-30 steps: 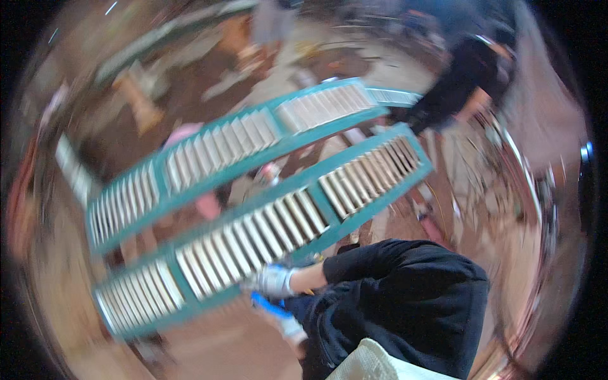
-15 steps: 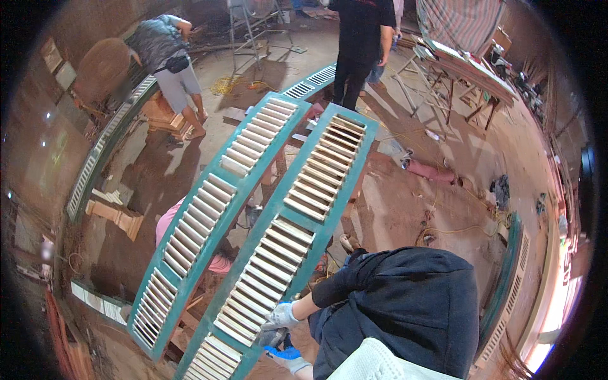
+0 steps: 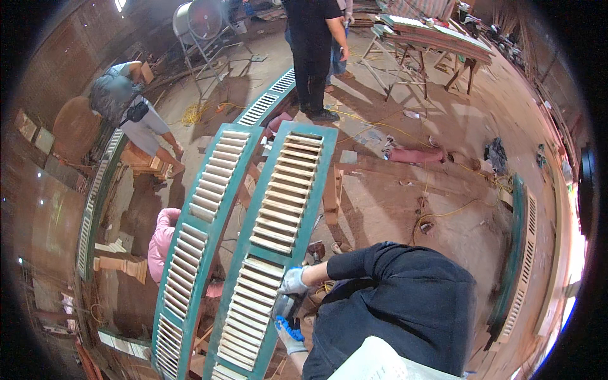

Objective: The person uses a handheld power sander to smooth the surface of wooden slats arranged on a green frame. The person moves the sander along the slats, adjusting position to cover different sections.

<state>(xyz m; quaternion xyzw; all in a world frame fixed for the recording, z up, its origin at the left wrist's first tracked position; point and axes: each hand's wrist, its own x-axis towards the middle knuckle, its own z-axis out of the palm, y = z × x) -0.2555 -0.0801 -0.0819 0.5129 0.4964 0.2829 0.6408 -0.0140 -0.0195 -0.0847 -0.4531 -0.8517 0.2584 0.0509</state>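
Close in front of me lies a long green louvered shutter panel (image 3: pixel 303 250) with pale slats in sections. Both my gloved hands are at its right edge, beside the middle section. My right hand (image 3: pixel 293 281), the farther one, wears a white-grey glove and is closed on a dark grey hand-held tool (image 3: pixel 284 308). What kind of tool it is, I cannot make out. Nearer to me, my left hand (image 3: pixel 290 333), in a white glove with blue on the fingers, is bent round the tool's near end. A second green louvered panel (image 3: pixel 214 215) runs alongside to the left.
A person in pink (image 3: pixel 162 244) is low behind the second panel. Ahead stands a person in black (image 3: pixel 310 57), beside another louvered panel (image 3: pixel 262 101). At left, someone bends near carved wood (image 3: pixel 144 161). A yellow cord (image 3: pixel 193 114), a drum fan (image 3: pixel 201 20) and a loaded trestle (image 3: pixel 437 39) lie farther off.
My view has shifted, so the panels appear more upright. Both hands and the tool have moved farther along the panel's right edge. More of the person in pink shows.
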